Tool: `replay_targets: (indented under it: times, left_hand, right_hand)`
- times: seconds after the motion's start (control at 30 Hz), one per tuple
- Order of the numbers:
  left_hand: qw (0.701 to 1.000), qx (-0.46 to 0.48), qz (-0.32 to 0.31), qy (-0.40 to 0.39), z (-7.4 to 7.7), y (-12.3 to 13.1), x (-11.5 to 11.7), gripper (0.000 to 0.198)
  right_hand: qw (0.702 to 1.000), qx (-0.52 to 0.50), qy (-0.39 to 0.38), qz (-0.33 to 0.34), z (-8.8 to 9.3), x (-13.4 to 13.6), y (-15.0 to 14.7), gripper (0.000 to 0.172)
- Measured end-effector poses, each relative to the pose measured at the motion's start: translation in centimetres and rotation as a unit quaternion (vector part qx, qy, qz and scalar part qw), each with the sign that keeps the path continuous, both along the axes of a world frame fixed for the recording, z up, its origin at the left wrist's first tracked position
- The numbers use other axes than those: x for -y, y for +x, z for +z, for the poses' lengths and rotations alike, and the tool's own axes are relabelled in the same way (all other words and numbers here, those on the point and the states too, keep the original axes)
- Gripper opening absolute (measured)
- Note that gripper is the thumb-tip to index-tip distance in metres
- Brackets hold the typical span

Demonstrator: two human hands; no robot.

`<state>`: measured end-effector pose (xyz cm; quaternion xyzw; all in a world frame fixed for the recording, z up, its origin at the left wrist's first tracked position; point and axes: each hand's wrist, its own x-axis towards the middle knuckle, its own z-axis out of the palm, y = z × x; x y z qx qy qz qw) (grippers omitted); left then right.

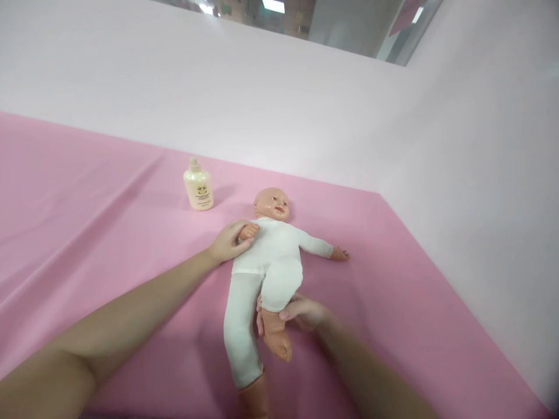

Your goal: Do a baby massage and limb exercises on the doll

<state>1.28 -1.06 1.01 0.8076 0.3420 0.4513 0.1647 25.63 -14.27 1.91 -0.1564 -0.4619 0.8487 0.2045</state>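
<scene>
A baby doll in a white body suit lies on its back on the pink cloth, head toward the far wall. My left hand is closed round the doll's arm at the wrist, near its chest. My right hand grips the doll's bent leg just above the bare foot. The doll's other arm lies stretched out to the right, and its other leg lies straight toward me.
A cream lotion bottle stands upright on the pink cloth, to the left of the doll's head. Pale pink walls close the surface at the back and along the right edge.
</scene>
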Motion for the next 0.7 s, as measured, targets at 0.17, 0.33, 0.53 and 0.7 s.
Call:
replay_targets:
  times: [0.17,0.33,0.53,0.7]
  left_hand:
    - [0.999,0.024,0.01,-0.023,-0.3,-0.1,-0.1,0.028]
    - [0.998,0.05,0.003,-0.028,-0.2,0.0,-0.2,0.024]
    - [0.998,0.053,0.008,-0.041,0.0,0.0,-0.1,0.025]
    - [0.992,0.106,0.01,-0.065,-0.1,0.2,-0.1,0.021]
  right_hand:
    - [0.999,-0.008,-0.011,0.052,-0.5,-0.1,0.0,0.051]
    - [0.997,0.007,-0.005,0.08,0.4,-0.3,0.0,0.049]
    - [0.991,0.031,0.006,0.128,0.8,-0.8,0.4,0.05]
    - [0.991,0.034,0.001,0.132,0.5,-0.9,0.5,0.053]
